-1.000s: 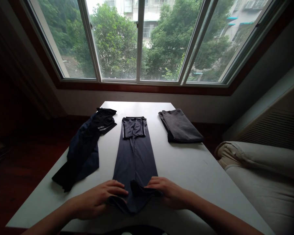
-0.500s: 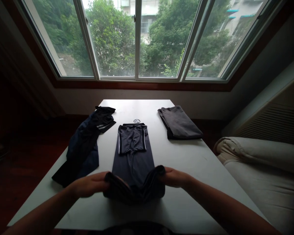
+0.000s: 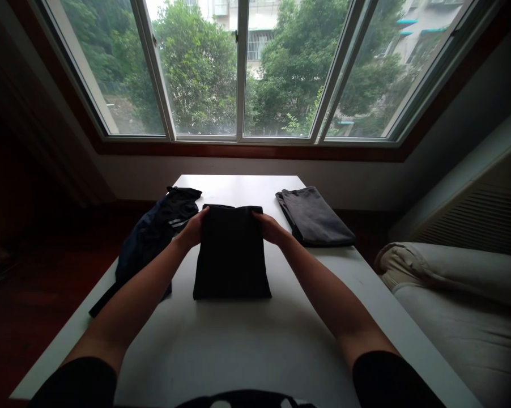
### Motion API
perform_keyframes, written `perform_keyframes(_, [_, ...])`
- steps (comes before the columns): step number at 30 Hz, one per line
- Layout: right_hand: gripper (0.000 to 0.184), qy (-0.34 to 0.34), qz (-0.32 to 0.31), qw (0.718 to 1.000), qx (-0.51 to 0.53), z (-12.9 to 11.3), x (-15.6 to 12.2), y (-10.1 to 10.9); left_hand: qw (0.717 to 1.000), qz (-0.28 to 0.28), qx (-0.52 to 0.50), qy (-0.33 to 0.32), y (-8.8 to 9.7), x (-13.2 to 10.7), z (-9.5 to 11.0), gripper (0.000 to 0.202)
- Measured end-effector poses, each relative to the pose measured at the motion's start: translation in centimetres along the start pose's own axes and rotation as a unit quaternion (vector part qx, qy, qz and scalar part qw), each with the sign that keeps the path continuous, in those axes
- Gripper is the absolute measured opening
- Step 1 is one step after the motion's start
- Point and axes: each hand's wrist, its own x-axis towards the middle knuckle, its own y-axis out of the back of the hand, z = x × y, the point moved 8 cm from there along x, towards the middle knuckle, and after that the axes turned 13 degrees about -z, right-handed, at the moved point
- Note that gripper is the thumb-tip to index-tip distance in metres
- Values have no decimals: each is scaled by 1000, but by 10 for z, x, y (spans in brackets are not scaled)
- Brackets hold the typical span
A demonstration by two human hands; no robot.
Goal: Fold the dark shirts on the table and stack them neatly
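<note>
left hand and right hand had advanced across the flat white table, pinching a folded black cloth garment between them at its far corners.

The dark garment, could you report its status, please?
Left hand, right hand: holding far corners. Dark garment: folded, on table. Rumpled clothes left, grey garment right.

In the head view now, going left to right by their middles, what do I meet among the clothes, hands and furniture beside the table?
Dark clothes → left hand → black folded garment → right hand → grey garment → pale upholstery.
</note>
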Motion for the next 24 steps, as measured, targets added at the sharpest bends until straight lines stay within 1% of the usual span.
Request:
perform_keyframes(2, [32,-3,66,993,-102,-2,23,22,996,61,60,-5,16,27,-1,43])
perform_keyframes(3, [32,-10,115,978,-172,-3,31,36,993,85,83,-1,23,37,-4,40])
perform_keyframes(5, [34,-36,214,926,-308,0,35,60,984,122,127,11,35,49,-16,35])
perform_keyframes(6, [36,-50,250,897,-361,4,34,69,978,137,154,16,41,50,-23,34])
perform_keyframes(7, [38,-59,272,873,-400,9,32,75,972,149,181,18,45,50,-30,35])
perform_keyframes(8, [40,-62,279,857,-430,15,29,79,965,156,209,17,49,49,-36,36])
perform_keyframes(10, [39,-46,272,837,-472,28,23,80,950,166,263,5,54,44,-47,38])
perform_keyframes(13, [34,2,264,806,-530,37,12,71,926,177,334,-18,56,43,-53,46])
perform_keyframes(15, [33,36,256,782,-567,36,6,59,911,183,369,-29,55,47,-51,48])
perform_keyframes(17, [33,70,241,762,-597,32,3,42,897,191,398,-37,54,52,-46,49])
perform_keyframes(19, [33,98,218,752,-614,28,1,24,880,205,426,-41,52,55,-41,50])
perform_keyframes(21, [33,113,186,750,-624,29,1,6,860,223,458,-39,48,51,-37,52])
perform_keyframes(23, [35,107,142,747,-640,36,5,-8,837,229,495,-36,39,44,-37,53])
perform_keyframes(24, [36,93,117,744,-651,42,8,-13,827,221,515,-39,31,40,-39,53])
